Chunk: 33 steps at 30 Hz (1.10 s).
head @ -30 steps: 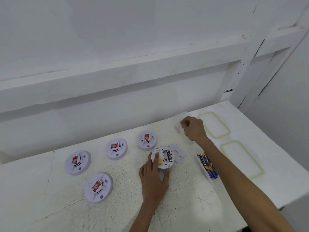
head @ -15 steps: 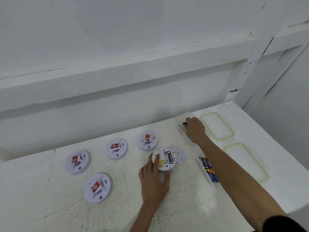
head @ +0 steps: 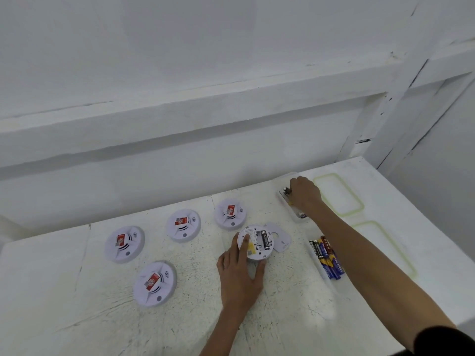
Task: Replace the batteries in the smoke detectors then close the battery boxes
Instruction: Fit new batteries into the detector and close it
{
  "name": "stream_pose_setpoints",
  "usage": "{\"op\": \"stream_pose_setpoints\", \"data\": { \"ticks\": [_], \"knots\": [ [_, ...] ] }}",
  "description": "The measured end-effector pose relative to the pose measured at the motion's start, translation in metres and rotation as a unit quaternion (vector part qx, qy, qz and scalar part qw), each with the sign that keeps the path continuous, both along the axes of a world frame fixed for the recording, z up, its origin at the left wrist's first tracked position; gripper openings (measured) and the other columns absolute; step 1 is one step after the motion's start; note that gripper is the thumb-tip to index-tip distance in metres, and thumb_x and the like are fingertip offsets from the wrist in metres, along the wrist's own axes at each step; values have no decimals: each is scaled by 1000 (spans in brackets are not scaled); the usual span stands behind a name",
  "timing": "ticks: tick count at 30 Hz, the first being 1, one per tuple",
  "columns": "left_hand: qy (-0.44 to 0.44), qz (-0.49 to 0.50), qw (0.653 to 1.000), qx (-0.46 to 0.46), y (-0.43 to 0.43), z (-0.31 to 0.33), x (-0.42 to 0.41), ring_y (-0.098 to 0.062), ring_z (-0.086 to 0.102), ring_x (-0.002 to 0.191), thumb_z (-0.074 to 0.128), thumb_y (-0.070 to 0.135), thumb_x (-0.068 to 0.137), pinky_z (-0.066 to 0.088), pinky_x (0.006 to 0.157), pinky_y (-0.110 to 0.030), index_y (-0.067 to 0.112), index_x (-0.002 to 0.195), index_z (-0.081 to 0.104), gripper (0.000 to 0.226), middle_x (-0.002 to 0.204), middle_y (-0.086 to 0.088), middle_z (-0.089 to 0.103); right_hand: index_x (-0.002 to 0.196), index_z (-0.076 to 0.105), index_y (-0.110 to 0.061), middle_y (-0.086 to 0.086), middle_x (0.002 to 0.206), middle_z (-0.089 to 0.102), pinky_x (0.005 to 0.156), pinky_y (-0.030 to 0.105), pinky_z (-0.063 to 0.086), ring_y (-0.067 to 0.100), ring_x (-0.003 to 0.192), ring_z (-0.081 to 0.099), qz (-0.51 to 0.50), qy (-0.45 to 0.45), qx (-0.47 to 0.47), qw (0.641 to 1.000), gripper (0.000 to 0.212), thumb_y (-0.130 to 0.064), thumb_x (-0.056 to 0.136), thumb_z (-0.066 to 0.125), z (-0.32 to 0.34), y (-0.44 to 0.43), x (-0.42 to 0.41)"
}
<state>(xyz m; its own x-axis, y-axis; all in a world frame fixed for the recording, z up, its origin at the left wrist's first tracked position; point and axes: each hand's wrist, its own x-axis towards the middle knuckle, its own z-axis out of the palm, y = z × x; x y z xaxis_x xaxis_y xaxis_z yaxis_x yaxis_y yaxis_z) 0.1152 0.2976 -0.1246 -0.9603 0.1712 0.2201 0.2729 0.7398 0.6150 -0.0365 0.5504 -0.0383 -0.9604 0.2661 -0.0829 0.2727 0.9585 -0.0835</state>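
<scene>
White worktop (head: 180, 317) carries the probably light, rigid smoke detector (head: 257, 244), best held at its rim, where left hand (head: 239, 276) fingers press flat; right hand (head: 304, 192) beyond it: grip indeterminate.

White, scuffed tabletop (head: 295, 317). Left: four white round plastic smoke detectors (head: 124, 243) (head: 155, 283) (head: 183, 225) (head: 230, 213), red labels up. Middle: fifth detector (head: 257, 244) inverted, battery bay open, loose white cover plate (head: 281, 240) just beside. Right: two clear plastic trays (head: 318, 269) (head: 284, 197), nearer holding blue-and-black batteries (head: 327, 255); two green-rimmed clear lids (head: 338, 194) (head: 385, 250) lying flat.
</scene>
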Motion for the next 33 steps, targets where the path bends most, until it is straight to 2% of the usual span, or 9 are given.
{"op": "stream_pose_setpoints", "data": {
  "ticks": [3, 5, 10, 13, 16, 19, 24, 28, 33],
  "knots": [
    [3, -1, 1000, 1, -1, 0, 0, -17, 45, 136, 49, 64, 94, 32, 117, -40, 35, 158, 26, 74, 159, 0, 40, 125, 48, -4, 17, 100, 58, 46, 27, 28, 29, 78, 56, -25, 23, -78, 996, 32, -4, 93, 49, 6, 2, 4],
    [6, -2, 1000, 5, 0, 0, 0, -18, 46, 135, 48, 64, 94, 34, 116, -41, 35, 159, 24, 75, 159, 0, 41, 135, 48, -13, 15, 85, 57, 46, 26, 30, 25, 66, 52, -16, 60, -142, 988, 44, -6, 92, 50, 13, 0, 11],
    [9, -1, 1000, 8, 0, 0, 0, -19, 47, 135, 48, 64, 94, 36, 115, -43, 34, 158, 26, 74, 158, -1, 43, 118, 62, -15, 10, 72, 67, 56, 33, 50, 30, 64, 61, 29, 185, -191, 964, 31, -8, 88, 56, 38, -21, 37],
    [7, -1, 1000, 6, 1, 0, 0, -20, 48, 134, 49, 63, 94, 32, 114, -40, 30, 157, 32, 73, 156, -2, 45, 107, 56, -23, -1, 70, 68, 55, 38, 56, 19, 58, 63, 41, 207, -266, 941, 20, -18, 89, 64, 42, -43, 62],
    [5, -2, 1000, 1, 1, 0, -1, -22, 50, 133, 50, 62, 94, 30, 113, -37, 27, 155, 35, 72, 155, -3, 46, 98, 52, -27, -7, 78, 71, 63, 31, 59, 6, 67, 68, 55, 188, -361, 912, 21, -22, 88, 70, 33, -68, 88],
    [9, -3, 1000, -3, 1, -1, -1, -22, 50, 134, 49, 63, 95, 32, 114, -40, 27, 155, 36, 72, 156, -4, 45, 98, 51, -30, -5, 89, 75, 62, 28, 58, 0, 67, 66, 89, 140, -336, 927, 21, -32, 90, 70, 16, -86, 114],
    [8, -4, 1000, 2, 1, -1, -1, -20, 49, 136, 46, 65, 96, 32, 115, -40, 29, 157, 32, 72, 158, -2, 43, 105, 52, -28, -3, 95, 68, 67, 32, 52, 15, 85, 63, 142, 136, -214, 957, 22, -43, 93, 60, -6, -92, 139],
    [7, -4, 1000, 13, 1, -2, 0, -19, 47, 135, 46, 64, 95, 30, 115, -39, 32, 159, 27, 74, 159, -2, 42, 104, 59, -24, -7, 104, 64, 74, 29, 51, 11, 98, 58, 179, 141, -221, 948, 27, -47, 90, 60, -13, -91, 145],
    [12, -2, 1000, 17, 1, -5, 0, -21, 48, 135, 39, 69, 96, 28, 115, -39, 34, 159, 24, 74, 159, -2, 42, 122, 57, -27, -12, 124, 58, 86, 20, 49, 5, 108, 54, 182, 138, -289, 930, 43, -46, 85, 69, -10, -84, 144]
  ]
}}
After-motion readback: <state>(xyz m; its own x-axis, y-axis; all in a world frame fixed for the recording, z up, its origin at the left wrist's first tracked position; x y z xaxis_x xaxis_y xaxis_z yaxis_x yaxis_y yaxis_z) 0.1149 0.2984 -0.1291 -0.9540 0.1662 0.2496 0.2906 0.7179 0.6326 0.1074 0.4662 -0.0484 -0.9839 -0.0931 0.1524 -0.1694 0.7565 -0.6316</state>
